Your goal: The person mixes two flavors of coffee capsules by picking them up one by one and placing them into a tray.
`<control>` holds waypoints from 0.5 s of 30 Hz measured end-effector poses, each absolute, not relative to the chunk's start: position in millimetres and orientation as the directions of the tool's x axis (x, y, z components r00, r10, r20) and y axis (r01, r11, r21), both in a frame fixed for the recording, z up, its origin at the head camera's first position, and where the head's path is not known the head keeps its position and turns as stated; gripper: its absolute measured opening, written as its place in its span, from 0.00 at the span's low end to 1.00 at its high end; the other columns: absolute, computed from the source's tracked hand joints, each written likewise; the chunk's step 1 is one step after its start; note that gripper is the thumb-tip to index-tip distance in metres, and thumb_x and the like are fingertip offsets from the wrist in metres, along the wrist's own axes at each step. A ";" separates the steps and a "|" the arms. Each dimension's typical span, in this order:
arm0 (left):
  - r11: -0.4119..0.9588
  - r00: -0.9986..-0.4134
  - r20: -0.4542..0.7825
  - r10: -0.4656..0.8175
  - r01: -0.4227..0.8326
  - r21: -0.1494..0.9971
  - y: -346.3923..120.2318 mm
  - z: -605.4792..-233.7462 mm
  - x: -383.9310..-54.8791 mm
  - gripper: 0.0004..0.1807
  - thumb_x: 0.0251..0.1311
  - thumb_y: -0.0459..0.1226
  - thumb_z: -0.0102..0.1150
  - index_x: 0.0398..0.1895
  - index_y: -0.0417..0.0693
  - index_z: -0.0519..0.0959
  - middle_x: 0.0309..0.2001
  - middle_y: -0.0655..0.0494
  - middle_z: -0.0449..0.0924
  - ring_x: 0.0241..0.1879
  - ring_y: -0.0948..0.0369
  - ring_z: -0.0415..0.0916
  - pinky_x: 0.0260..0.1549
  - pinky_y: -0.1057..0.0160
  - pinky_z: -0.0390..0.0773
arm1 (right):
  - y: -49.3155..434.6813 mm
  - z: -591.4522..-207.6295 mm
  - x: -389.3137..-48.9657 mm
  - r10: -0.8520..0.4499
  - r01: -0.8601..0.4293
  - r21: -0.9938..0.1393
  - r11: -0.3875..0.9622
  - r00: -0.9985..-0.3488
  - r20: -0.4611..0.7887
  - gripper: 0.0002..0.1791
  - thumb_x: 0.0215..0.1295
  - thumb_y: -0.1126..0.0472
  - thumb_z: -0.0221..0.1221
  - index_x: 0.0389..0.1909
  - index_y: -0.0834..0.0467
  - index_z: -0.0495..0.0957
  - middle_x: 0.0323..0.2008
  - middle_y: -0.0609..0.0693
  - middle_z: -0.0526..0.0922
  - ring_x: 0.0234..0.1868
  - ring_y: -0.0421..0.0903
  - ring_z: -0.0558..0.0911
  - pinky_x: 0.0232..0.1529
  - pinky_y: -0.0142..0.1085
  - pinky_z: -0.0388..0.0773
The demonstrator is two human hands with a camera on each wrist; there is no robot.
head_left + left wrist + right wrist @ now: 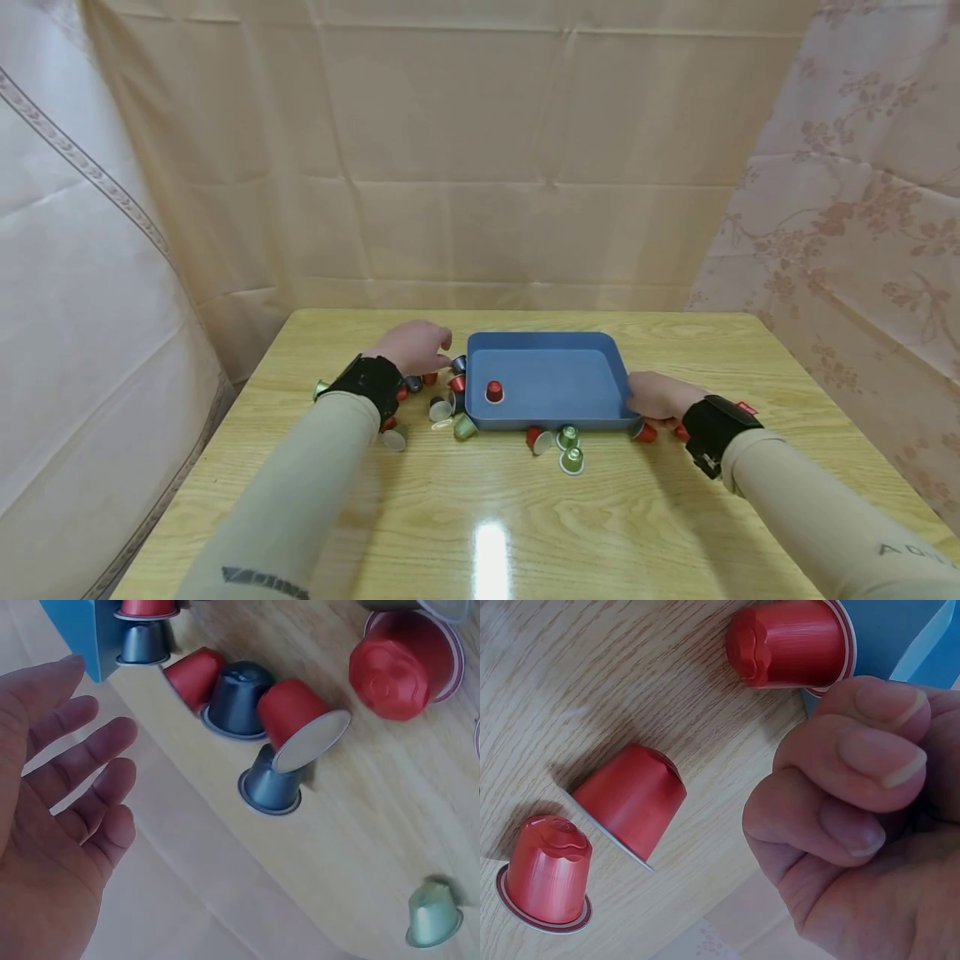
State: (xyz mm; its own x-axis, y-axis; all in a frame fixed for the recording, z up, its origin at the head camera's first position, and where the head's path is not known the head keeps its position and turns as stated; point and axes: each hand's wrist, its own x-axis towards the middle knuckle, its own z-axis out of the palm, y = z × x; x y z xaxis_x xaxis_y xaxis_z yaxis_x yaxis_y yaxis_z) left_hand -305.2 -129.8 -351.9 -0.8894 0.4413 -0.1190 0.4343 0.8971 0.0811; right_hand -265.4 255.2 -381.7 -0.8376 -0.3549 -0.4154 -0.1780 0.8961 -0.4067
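The blue tray (555, 423) lies on the table with one red coffee capsule (494, 392) standing inside it. Curled fingers of my right hand (663, 395) grip the tray's right wall; the thumb is hidden in the right wrist view. My left hand (414, 347) hovers just off the tray's left side, its fingers loosely spread and holding nothing. Beside it in the left wrist view are a dark blue capsule (238, 700), a red capsule (300, 724) and another dark blue capsule (270, 782). Below my right hand, two red capsules (630, 801) show in the right wrist view.
Several red, green and dark capsules cluster left of the tray, among them a green capsule (465, 427). In front of it sit a tipped red capsule (537, 440) and two green capsules (572, 460). A cloth (495, 167) hangs behind the table (420, 517).
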 end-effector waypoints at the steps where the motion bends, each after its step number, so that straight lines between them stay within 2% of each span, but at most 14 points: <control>1: 0.895 -0.887 -0.117 0.447 0.441 0.072 -129.6 -353.1 -305.1 0.19 0.63 0.45 0.60 0.53 0.46 0.77 0.48 0.50 0.80 0.43 0.55 0.76 0.48 0.52 0.77 | 255.0 -381.7 -265.3 -0.355 -0.181 -0.403 0.897 -0.838 -0.415 0.19 0.67 0.72 0.41 0.14 0.60 0.65 0.05 0.43 0.62 0.04 0.37 0.59 0.06 0.27 0.54; 9: 0.888 -0.882 -0.108 0.458 0.459 0.017 -120.1 -363.7 -305.0 0.19 0.63 0.44 0.59 0.56 0.50 0.78 0.51 0.49 0.77 0.48 0.49 0.72 0.51 0.48 0.75 | 254.1 -381.5 -264.7 -0.340 -0.161 -0.402 0.902 -0.837 -0.429 0.21 0.68 0.71 0.41 0.12 0.59 0.66 0.05 0.43 0.61 0.05 0.37 0.58 0.07 0.28 0.54; 15: 0.884 -0.879 -0.098 0.466 0.468 0.007 -117.1 -371.2 -306.4 0.17 0.64 0.42 0.59 0.55 0.50 0.78 0.50 0.49 0.77 0.46 0.50 0.74 0.50 0.49 0.75 | 254.7 -382.1 -265.8 -0.341 -0.168 -0.399 0.901 -0.844 -0.414 0.18 0.67 0.71 0.42 0.16 0.62 0.68 0.05 0.43 0.62 0.05 0.37 0.60 0.07 0.27 0.55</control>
State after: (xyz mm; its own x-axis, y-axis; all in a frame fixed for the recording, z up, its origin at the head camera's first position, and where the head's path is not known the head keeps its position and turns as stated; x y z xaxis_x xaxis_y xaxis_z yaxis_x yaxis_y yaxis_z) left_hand -306.4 -117.1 -371.2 -0.8792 0.4662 -0.0980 0.4678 0.8838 0.0067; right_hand -265.8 254.7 -382.1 -0.8438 -0.3409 -0.4144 -0.1683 0.9014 -0.3990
